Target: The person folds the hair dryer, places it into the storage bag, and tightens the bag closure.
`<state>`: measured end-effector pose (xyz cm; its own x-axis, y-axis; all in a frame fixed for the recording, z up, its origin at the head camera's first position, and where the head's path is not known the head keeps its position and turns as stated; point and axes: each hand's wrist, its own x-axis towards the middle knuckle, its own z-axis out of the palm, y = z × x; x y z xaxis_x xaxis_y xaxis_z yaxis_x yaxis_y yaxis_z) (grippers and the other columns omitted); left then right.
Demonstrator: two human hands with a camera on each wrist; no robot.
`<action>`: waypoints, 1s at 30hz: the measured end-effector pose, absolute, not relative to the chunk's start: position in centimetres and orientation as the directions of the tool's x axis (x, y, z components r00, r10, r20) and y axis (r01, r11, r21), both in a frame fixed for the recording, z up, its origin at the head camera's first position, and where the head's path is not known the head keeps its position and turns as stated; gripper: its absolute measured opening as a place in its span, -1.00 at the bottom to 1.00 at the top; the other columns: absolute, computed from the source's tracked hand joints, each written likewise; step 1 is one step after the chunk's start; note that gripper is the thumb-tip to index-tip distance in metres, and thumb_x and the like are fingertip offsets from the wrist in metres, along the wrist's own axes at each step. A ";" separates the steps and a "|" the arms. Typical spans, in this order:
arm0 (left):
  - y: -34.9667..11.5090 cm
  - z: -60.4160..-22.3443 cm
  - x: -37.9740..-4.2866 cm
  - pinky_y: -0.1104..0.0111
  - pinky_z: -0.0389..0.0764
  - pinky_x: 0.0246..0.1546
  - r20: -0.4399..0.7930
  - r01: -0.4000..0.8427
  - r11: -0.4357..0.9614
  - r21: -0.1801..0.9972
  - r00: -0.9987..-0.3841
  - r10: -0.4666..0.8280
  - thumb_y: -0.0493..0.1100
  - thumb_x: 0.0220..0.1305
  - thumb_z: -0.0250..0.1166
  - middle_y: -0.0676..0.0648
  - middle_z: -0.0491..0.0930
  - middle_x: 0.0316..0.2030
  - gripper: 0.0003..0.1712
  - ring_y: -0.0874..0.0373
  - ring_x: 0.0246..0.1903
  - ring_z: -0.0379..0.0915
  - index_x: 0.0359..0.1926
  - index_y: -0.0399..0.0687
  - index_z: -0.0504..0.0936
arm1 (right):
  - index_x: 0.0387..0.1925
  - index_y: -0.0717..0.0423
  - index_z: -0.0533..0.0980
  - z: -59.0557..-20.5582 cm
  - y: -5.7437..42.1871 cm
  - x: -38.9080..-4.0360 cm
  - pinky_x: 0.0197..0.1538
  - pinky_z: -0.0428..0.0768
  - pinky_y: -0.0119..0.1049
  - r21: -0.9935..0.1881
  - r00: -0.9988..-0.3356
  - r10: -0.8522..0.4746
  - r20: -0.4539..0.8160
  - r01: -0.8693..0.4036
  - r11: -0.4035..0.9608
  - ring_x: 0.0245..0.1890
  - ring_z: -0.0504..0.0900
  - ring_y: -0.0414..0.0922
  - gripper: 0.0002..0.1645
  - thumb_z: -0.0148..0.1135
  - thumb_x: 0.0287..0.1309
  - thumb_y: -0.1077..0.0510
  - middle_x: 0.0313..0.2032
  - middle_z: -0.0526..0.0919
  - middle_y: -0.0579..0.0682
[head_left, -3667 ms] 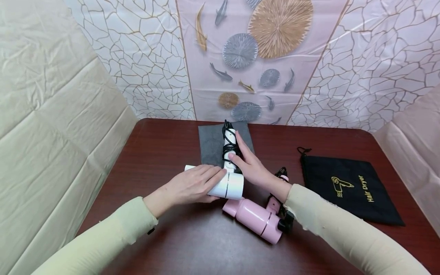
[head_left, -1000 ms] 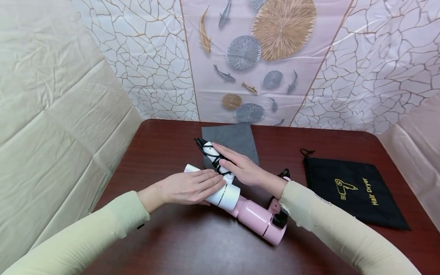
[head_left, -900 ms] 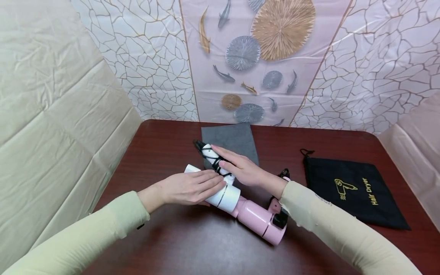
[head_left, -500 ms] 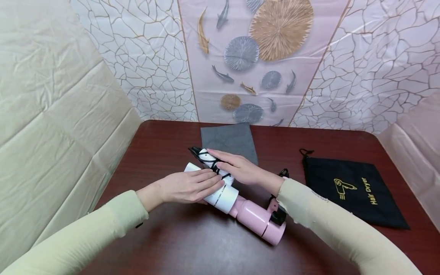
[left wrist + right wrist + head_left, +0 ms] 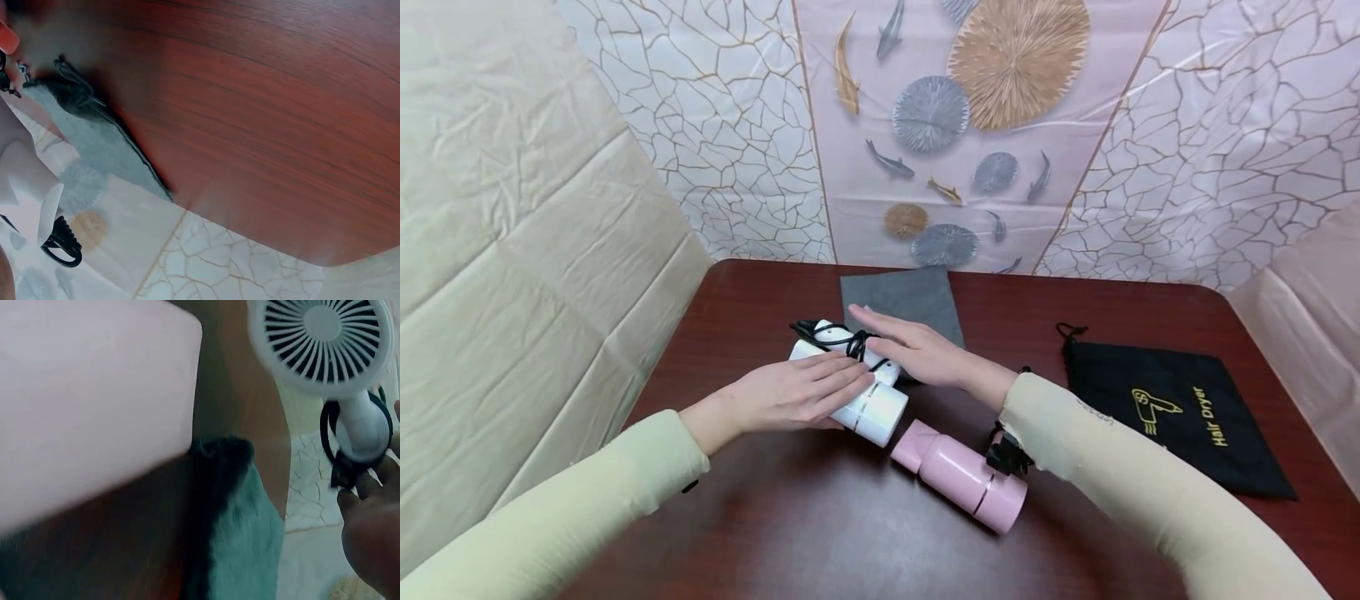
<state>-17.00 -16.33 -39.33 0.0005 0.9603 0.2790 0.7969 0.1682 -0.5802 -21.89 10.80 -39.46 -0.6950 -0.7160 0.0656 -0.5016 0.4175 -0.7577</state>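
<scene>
Head view's showing the left hand gripping the white hair dryer by its barrel, up at 10 o'clock from the pink dryer. Right hand is hanging by the cord-wrapped handle, fingers pretty straight; can't tell if it's touching.

Gold lettering on the black pouch read "Hair Dryer", running sideways in the head view; a gold dryer emblem stood beside it.

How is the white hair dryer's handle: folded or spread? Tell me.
Folded, or nearly: the handle lies close alongside the barrel, almost parallel.
</scene>
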 end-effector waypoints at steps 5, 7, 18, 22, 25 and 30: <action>-17.7 -39.3 -17.2 0.18 0.56 0.35 0.277 0.806 0.222 -0.548 -0.075 0.958 0.23 0.25 0.54 -0.20 0.65 0.26 -0.11 -0.03 0.24 0.61 0.35 -0.31 0.55 | 0.71 -0.35 0.06 -38.7 12.8 -21.8 0.64 0.11 0.07 -0.755 -0.728 -0.685 0.041 -0.472 0.455 0.67 0.03 -0.14 -0.27 -0.03 0.67 -0.21 0.68 0.03 -0.22; -18.2 -39.5 -17.2 0.18 0.57 0.34 0.277 0.818 0.240 -0.522 -0.104 0.955 0.23 0.23 0.56 -0.20 0.65 0.25 -0.09 -0.04 0.23 0.61 0.36 -0.31 0.55 | 0.70 -0.41 0.05 -38.6 13.6 -21.7 0.64 0.12 0.09 -0.753 -0.733 -0.680 0.032 -0.465 0.466 0.67 0.03 -0.15 -0.25 -0.02 0.65 -0.25 0.69 0.02 -0.23; -20.2 -41.8 -17.1 0.17 0.61 0.29 0.278 0.855 0.280 -0.437 -0.168 0.946 0.21 0.19 0.59 -0.23 0.64 0.23 -0.04 -0.07 0.20 0.61 0.36 -0.37 0.51 | 0.71 -0.32 0.07 -39.0 17.2 -20.2 0.63 0.13 0.15 -0.699 -0.750 -0.662 0.000 -0.473 0.536 0.68 0.05 -0.06 -0.21 0.08 0.62 -0.19 0.68 0.06 -0.14; -20.4 -42.6 -16.8 0.17 0.61 0.28 0.284 0.868 0.275 -0.414 -0.164 0.945 0.21 0.19 0.59 -0.24 0.64 0.22 -0.03 -0.08 0.19 0.61 0.37 -0.39 0.50 | 0.71 -0.24 0.08 -39.4 18.1 -19.8 0.61 0.16 0.18 -0.671 -0.754 -0.656 -0.002 -0.486 0.560 0.67 0.07 -0.01 -0.18 0.12 0.61 -0.16 0.68 0.08 -0.04; -20.5 -43.2 -16.6 0.17 0.62 0.27 0.285 0.871 0.266 -0.414 -0.154 0.946 0.22 0.24 0.53 -0.25 0.64 0.21 -0.05 -0.08 0.18 0.62 0.37 -0.39 0.50 | 0.72 -0.21 0.08 -39.6 18.4 -19.6 0.60 0.17 0.22 -0.666 -0.756 -0.655 -0.002 -0.487 0.565 0.67 0.09 0.04 -0.17 0.14 0.60 -0.14 0.68 0.09 0.02; -20.5 -43.8 -16.1 0.16 0.62 0.27 0.280 0.884 0.259 -0.390 -0.154 0.948 0.22 0.42 0.38 -0.25 0.64 0.22 -0.15 -0.07 0.19 0.61 0.37 -0.40 0.50 | 0.71 -0.19 0.09 -39.9 18.8 -19.4 0.59 0.18 0.23 -0.676 -0.760 -0.650 -0.007 -0.475 0.563 0.66 0.10 0.07 -0.17 0.15 0.60 -0.12 0.67 0.09 0.04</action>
<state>-16.12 -20.49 -43.81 -0.1536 0.9475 0.2803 0.8837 0.2587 -0.3901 -19.36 18.79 -39.93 -0.7597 -0.6503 -0.0070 -0.4754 0.5626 -0.6763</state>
